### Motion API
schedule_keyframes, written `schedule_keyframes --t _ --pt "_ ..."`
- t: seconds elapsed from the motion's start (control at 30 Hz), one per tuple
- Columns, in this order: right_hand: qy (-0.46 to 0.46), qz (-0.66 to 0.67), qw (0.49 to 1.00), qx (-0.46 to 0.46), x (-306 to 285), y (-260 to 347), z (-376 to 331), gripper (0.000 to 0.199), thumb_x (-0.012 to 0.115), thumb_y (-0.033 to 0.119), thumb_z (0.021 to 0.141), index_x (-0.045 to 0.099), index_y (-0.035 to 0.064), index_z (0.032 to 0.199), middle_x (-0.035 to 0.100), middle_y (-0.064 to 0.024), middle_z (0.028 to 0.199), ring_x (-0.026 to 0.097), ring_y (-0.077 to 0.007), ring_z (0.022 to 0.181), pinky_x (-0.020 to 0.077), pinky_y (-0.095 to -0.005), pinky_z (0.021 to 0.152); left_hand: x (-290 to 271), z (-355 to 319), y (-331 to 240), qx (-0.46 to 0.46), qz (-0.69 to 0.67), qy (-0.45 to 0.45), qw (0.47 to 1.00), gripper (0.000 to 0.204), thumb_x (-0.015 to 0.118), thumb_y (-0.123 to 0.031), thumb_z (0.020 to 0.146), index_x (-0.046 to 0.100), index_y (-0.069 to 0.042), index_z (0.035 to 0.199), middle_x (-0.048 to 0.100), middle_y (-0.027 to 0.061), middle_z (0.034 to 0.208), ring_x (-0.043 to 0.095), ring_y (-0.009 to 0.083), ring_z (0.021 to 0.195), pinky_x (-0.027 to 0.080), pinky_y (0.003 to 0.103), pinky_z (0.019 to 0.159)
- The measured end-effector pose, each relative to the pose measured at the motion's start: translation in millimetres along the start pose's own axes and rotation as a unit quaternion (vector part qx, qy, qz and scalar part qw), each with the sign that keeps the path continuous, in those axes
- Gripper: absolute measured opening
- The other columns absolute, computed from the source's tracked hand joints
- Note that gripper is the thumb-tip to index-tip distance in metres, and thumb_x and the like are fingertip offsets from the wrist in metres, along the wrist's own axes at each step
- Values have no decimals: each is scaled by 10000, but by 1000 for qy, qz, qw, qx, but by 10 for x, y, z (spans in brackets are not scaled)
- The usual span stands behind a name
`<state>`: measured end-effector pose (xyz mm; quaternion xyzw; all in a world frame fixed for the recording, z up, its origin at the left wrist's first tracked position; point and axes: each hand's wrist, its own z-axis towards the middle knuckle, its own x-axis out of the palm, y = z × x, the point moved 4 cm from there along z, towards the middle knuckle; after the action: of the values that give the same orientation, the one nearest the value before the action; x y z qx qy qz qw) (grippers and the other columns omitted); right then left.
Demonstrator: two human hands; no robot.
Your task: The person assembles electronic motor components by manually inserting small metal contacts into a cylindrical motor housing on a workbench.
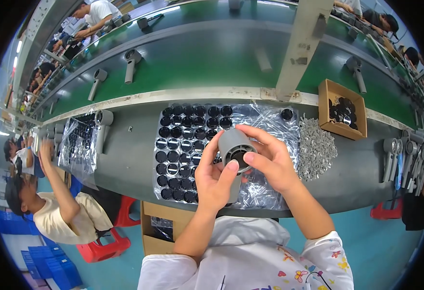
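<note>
A grey hair dryer housing [232, 141] is held between both my hands above the middle of the bench, its round ribbed end turned toward me and its handle pointing down. My left hand [212, 180] wraps the left side, thumb pressed at the rim. On the other side my right hand [275, 162] grips it, thumb on the edge of the round opening. Beneath my hands lies a sheet of clear plastic film [262, 193] with rows of round black caps [173, 145] on its left part. One lone black cap [287, 114] sits at its far right corner.
Right of the film are a heap of small grey parts [316, 150] and a cardboard box [357, 135] of black discs. More grey housings [390, 154] stand at far right. Behind a ledge, a green conveyor [187, 67] carries housings. A metal post [301, 53] rises there. A co-worker [62, 212] sits left.
</note>
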<state>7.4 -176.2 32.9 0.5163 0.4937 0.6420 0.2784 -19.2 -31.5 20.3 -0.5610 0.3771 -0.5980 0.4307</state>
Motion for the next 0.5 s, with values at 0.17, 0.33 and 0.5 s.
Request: schedule_keyframes --t 0.17,0.33,0.5 --pt "-10 3 1000 4 58 -26 -17 647 700 196 913 471 -12 1482 621 -159 1316 635 -196 1124 574 -299 813 -69 8 40 26 -11 19 999 645 672 -109 957 367 50 1503 486 182 1419 679 246 1074 649 313 701" --pt "-17 -50 997 -49 16 -65 9 617 686 205 914 488 -18 1454 634 -160 1282 644 -194 1093 554 -322 870 -37 -22 74 18 17 -9 1000 580 681 -123 953 413 60 1434 536 174 1330 712 212 935 636 287 647" --pt "-29 -47 998 -43 -43 -96 34 558 701 238 906 532 -15 1374 645 -145 1225 650 -189 1049 535 -329 894 -3 -17 124 -11 -5 -10 1000 542 688 -139 950 428 45 1388 569 155 1226 723 211 859 639 298 617"
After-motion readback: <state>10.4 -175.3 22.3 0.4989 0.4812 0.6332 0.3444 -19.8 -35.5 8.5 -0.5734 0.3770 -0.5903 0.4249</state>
